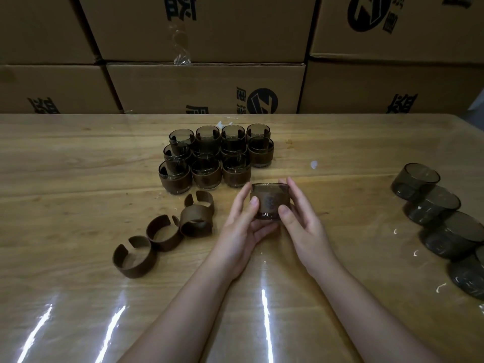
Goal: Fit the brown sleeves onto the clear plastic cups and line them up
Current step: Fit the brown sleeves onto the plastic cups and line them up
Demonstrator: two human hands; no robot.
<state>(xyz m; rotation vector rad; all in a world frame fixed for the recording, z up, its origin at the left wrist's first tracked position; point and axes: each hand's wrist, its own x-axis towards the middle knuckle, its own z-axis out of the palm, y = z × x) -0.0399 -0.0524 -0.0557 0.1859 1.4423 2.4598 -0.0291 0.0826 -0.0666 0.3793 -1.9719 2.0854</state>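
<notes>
Sleeved cups (217,155) grouped just behind; loose sleeves (167,231) to the left, bare cups (440,213) lying well right; table (78,166) backed by cartons (204,87); cup (270,200) upright, mouth up, sleeve on, gripped between left hand (242,229) and right hand (303,226).

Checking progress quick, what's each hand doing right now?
Left hand: holding the sleeved cup.
Right hand: holding the same cup.

Sleeved cup (270,201) between both hands
</notes>
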